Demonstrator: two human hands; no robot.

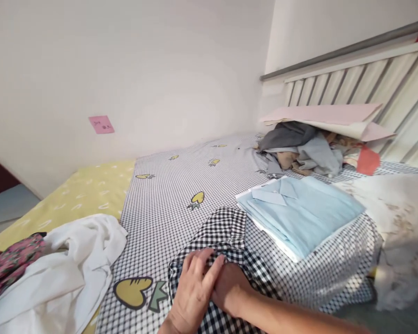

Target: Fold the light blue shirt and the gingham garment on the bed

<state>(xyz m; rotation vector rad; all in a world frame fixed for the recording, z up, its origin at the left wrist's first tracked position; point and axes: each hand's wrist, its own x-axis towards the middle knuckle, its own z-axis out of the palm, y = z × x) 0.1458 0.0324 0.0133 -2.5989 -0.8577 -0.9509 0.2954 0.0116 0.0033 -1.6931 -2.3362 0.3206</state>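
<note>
A black-and-white gingham garment point(218, 232), which looks like a shirt, lies rumpled on the bed in front of me. My left hand point(195, 283) rests on it, fingers stretched out over the cloth and thumb apart. Right beside it, crossing in from the right, my right hand point(230, 285) presses into the same garment. Its fingers are bent down and hidden by the cloth and my left hand, so their grip does not show. To the right lies a folded light blue shirt point(306, 215), collar up, on a white layer.
A white cloth point(80, 260) and a floral cloth point(19, 264) lie at the left. Grey and brown clothes point(299, 144) are heaped at the back right under pink sheets point(327, 113). A sheer white cloth point(400, 222) hangs over the right edge. A wall point(181, 69) bounds the bed behind.
</note>
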